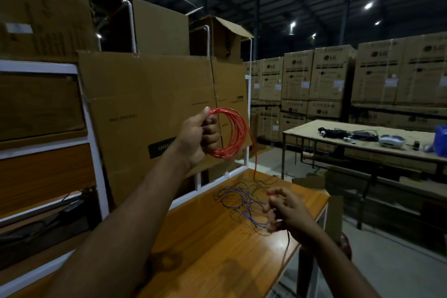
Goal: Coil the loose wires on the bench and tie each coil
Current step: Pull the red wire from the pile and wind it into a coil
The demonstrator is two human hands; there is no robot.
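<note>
while the left hand (202, 139) grips a raised coil of glossy red wire (232, 133), fingers curled through its loops, a red tail (254, 157) drops to the varnished wooden bench (205, 244). right hand (289, 211), near the bench's right edge, has fingers loosely curled; whether it pinches the tail's end cannot be told. the red coil looks nearly wound but untied; a tangle of thin blue and green wires (242, 197) lies uncoiled on the bench.
</note>
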